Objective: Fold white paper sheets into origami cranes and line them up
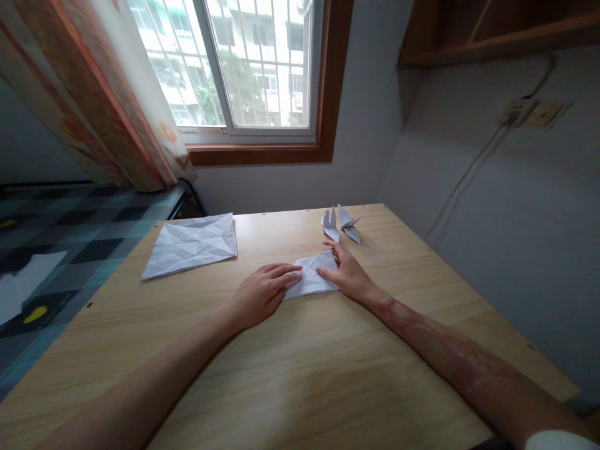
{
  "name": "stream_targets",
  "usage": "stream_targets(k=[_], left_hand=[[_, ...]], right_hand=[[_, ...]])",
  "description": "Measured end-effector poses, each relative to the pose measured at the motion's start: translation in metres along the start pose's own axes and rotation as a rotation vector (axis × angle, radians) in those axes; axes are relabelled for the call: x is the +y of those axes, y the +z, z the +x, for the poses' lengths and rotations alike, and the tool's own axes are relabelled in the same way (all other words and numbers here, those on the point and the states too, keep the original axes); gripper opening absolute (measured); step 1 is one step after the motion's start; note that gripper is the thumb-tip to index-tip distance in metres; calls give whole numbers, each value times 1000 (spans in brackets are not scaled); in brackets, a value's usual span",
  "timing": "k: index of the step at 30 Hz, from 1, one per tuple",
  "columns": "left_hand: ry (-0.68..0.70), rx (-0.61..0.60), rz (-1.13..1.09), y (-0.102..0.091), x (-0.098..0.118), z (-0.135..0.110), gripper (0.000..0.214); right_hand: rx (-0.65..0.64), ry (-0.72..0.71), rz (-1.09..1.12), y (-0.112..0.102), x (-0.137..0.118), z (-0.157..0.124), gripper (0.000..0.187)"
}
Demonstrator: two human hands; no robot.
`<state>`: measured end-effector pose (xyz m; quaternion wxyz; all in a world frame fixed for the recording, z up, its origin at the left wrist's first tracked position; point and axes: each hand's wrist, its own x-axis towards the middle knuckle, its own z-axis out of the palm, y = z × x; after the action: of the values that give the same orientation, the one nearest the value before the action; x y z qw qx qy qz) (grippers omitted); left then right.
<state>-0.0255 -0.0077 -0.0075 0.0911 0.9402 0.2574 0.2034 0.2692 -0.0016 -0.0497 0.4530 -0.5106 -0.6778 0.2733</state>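
Observation:
A folded sheet of white paper (310,275) with crease lines lies flat on the wooden table in front of me. My left hand (265,290) rests on its left side, fingers stretched out and lying flat over the edge. At the right side, my right hand (349,272) has its thumb on the paper's top face, with the index finger spread away past the far corner. Its other fingers are mostly hidden. Just beyond that hand stand two folded paper figures, a left one (330,224) with upright points and a right one (349,224) with spread wings.
A larger creased white sheet (194,244) lies at the table's (281,369) back left. Left of the table is a bed with a checked cover (107,212) and white paper (32,281) on it. A window, curtain and wall socket with a cable (473,165) surround the table.

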Motion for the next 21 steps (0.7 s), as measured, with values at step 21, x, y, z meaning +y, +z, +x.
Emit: stream_targets(k=[21], left_hand=[[-157,-33,95,1,8,-1,48]], right_hand=[[-386,-490,-315,-6,-43,-20,49]])
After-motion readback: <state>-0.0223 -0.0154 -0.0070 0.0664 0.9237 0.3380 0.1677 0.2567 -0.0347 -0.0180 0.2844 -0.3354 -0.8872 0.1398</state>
